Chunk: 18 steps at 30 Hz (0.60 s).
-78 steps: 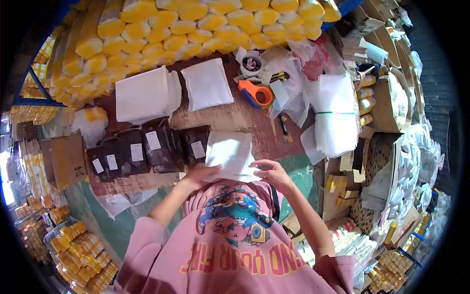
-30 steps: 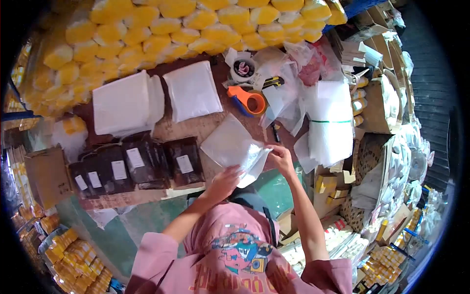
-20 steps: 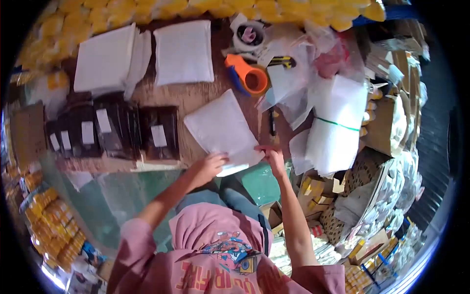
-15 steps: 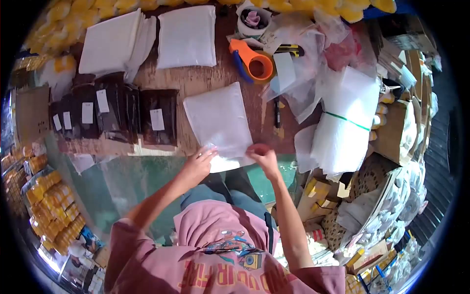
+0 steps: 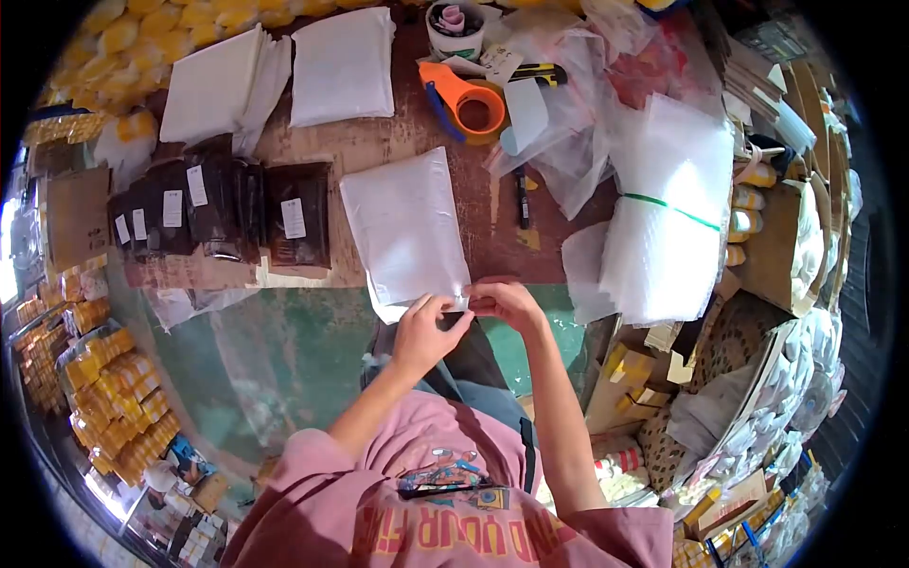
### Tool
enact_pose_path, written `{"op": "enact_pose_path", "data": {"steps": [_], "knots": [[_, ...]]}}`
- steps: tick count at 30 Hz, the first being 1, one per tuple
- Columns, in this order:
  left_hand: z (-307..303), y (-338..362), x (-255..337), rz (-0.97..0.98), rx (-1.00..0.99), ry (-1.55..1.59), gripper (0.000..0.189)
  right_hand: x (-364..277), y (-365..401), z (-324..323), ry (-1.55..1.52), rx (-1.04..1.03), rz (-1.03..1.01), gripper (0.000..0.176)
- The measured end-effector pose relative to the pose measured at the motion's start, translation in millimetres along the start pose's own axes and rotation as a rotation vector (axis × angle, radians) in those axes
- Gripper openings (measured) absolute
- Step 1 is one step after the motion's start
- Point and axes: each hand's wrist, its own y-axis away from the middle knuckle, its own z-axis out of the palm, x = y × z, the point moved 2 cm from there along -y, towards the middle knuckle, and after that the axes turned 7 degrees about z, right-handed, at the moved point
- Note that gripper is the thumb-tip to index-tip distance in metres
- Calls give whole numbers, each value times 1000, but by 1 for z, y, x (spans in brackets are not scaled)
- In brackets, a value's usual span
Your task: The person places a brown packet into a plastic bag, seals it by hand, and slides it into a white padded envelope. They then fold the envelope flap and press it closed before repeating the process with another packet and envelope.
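Note:
A white packet in a clear plastic bag (image 5: 402, 222) lies on the table in front of me, its near end jutting past the table edge. At the bag's near right corner, my left hand (image 5: 428, 333) is closed, thumb and fingertips pinching the edge. Right beside it, my right hand (image 5: 508, 305) has its fingers closed on the same corner. The fingertips of both hands almost meet there, and what lies exactly between them is partly hidden.
Dark labelled packets (image 5: 213, 208) stand left. White packets (image 5: 343, 66) lie behind. An orange tape dispenser (image 5: 464, 102), a yellow cutter (image 5: 540, 73), a black pen (image 5: 523, 197) and a banded stack of clear bags (image 5: 672, 227) are to the right. A white tub (image 5: 456, 33) sits at the back.
My left hand has moved right along the bag's near edge to the right corner, close to my right hand. The camera view has shifted slightly.

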Motion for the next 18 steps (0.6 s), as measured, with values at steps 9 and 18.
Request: {"op": "enact_pose_path", "data": {"steps": [9, 18], "knots": [[40, -2, -65, -421, -101, 481, 21, 1, 6, 8, 119, 11, -83, 21], [22, 24, -95, -515, -74, 653, 21, 18, -1, 0, 61, 152, -209, 22]]}}
